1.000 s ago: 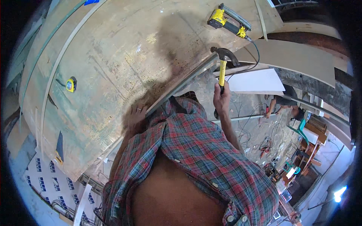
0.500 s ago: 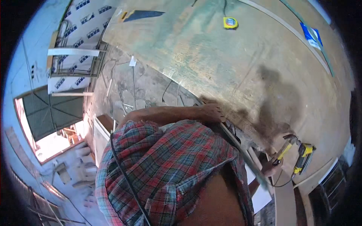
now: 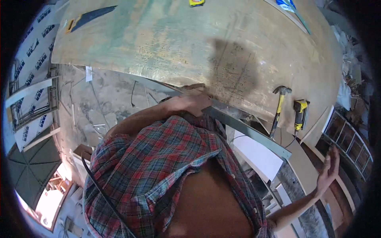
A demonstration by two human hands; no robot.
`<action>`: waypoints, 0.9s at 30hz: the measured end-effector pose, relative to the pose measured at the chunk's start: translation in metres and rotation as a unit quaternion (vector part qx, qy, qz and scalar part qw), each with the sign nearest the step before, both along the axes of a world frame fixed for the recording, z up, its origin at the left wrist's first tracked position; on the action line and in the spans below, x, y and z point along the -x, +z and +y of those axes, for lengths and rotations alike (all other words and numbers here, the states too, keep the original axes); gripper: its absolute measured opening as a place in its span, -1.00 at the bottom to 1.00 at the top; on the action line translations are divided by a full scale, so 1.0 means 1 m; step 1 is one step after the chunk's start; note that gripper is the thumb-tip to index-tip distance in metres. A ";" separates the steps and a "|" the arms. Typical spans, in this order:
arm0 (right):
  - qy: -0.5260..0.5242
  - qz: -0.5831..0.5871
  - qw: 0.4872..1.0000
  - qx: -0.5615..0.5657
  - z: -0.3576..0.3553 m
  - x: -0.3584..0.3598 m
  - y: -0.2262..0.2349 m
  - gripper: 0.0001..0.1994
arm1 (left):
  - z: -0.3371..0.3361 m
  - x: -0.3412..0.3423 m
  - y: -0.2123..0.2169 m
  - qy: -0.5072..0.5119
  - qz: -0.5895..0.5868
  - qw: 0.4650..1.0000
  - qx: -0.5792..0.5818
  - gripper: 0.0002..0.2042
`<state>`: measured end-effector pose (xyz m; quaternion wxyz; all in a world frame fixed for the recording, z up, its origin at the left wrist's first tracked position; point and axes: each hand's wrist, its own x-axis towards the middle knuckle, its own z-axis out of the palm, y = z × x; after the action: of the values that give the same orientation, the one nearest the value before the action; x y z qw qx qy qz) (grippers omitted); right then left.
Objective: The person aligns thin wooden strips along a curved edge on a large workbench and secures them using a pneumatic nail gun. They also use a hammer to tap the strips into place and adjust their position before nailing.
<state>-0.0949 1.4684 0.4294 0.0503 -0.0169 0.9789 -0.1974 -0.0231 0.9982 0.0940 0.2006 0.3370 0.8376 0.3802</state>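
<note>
My left hand (image 3: 192,102) is closed round a long grey-green strip (image 3: 248,129) at the table's near edge, in front of my body. Its fingers are slightly blurred. Out to the lower right, my right hand (image 3: 329,168) is held off the table with its fingers stretched out and nothing in it. A claw hammer (image 3: 279,113) with a yellow and black handle lies on the table near the strip's right end, head pointing away from me. Just right of it sits a yellow and black corded power tool (image 3: 301,114).
A wide plywood tabletop (image 3: 166,39) bears a handsaw (image 3: 91,19) at far left and a yellow tape measure (image 3: 196,3) at the far edge. A white sheet (image 3: 256,154) lies below the strip. Metal frames (image 3: 349,139) stand at right; boards and debris lie on the floor.
My right hand has let go of the hammer and moved down and right, away from it. My left hand still grips the strip. The view has turned, shifting the table's contents.
</note>
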 end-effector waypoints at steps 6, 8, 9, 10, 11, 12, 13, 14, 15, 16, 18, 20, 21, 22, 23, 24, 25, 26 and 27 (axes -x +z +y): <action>0.369 -0.129 0.889 -0.241 -0.209 -0.045 -0.048 -0.32 | -0.015 -0.038 -0.030 0.001 0.158 0.985 0.074 -0.61; 0.433 -0.123 0.834 -0.320 -0.205 -0.060 -0.093 -0.29 | -0.023 -0.050 -0.033 0.015 0.186 0.982 0.042 -0.58; 0.452 -0.130 0.812 -0.347 -0.208 -0.064 -0.100 -0.31 | -0.019 -0.046 -0.024 0.004 0.149 0.986 0.070 -0.56; 0.474 -0.124 0.797 -0.353 -0.202 -0.068 -0.106 -0.33 | -0.012 -0.041 -0.014 -0.010 0.109 0.990 0.091 -0.55; 0.431 -0.203 0.792 -0.381 -0.206 -0.064 -0.109 -0.38 | -0.005 -0.036 -0.002 -0.024 0.065 0.992 0.107 -0.54; 0.429 -0.184 0.818 -0.335 -0.208 -0.066 -0.106 -0.47 | -0.003 -0.031 0.007 -0.039 0.020 0.992 0.121 -0.53; 0.441 -0.161 0.837 -0.281 -0.206 -0.065 -0.101 -0.60 | -0.010 -0.031 0.016 -0.030 0.002 0.996 0.088 -0.51; 0.437 -0.186 0.825 -0.307 -0.216 -0.063 -0.093 -0.63 | -0.019 -0.032 0.025 -0.021 -0.017 0.998 0.058 -0.49; 0.430 -0.212 0.811 -0.334 -0.226 -0.060 -0.085 -0.66 | -0.031 -0.039 0.031 0.016 -0.007 1.000 -0.014 -0.46; 0.434 -0.210 0.809 -0.336 -0.236 -0.058 -0.077 -0.67 | -0.045 -0.045 0.035 0.060 -0.004 0.997 -0.056 -0.44; 0.437 -0.210 0.806 -0.340 -0.256 -0.060 -0.060 -0.69 | -0.080 -0.059 0.052 0.147 -0.006 0.982 -0.114 -0.42; 0.450 -0.184 0.808 -0.332 -0.239 -0.061 -0.062 -0.67 | -0.130 -0.083 0.065 0.297 -0.048 0.931 -0.209 -0.40; 0.452 -0.173 0.813 -0.324 -0.233 -0.065 -0.063 -0.66 | -0.149 -0.099 0.036 0.430 -0.036 0.868 -0.246 -0.47; 0.448 -0.164 0.815 -0.327 -0.239 -0.072 -0.060 -0.64 | -0.168 -0.114 0.005 0.566 -0.012 0.769 -0.297 -0.54; 0.443 -0.178 0.815 -0.328 -0.242 -0.074 -0.056 -0.63 | -0.188 -0.130 -0.024 0.670 0.024 0.658 -0.344 -0.61; 0.440 -0.189 0.814 -0.329 -0.245 -0.075 -0.052 -0.61 | -0.214 -0.154 -0.073 0.807 -0.042 0.506 -0.302 -0.68; 0.433 -0.203 0.813 -0.331 -0.247 -0.078 -0.047 -0.59 | -0.237 -0.181 -0.105 0.845 -0.067 0.405 -0.344 -0.61; 0.425 -0.198 0.819 -0.331 -0.258 -0.083 -0.041 -0.53 | -0.250 -0.200 -0.132 0.872 -0.090 0.295 -0.380 -0.53; 0.428 -0.198 0.819 -0.326 -0.264 -0.080 -0.034 -0.55 | -0.254 -0.211 -0.173 0.821 -0.175 0.260 -0.477 -0.46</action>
<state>-0.0153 1.2042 0.3953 0.3254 -0.3774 0.8490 0.1754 0.1880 0.7440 -0.0794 -0.2740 -0.5709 0.2784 0.7221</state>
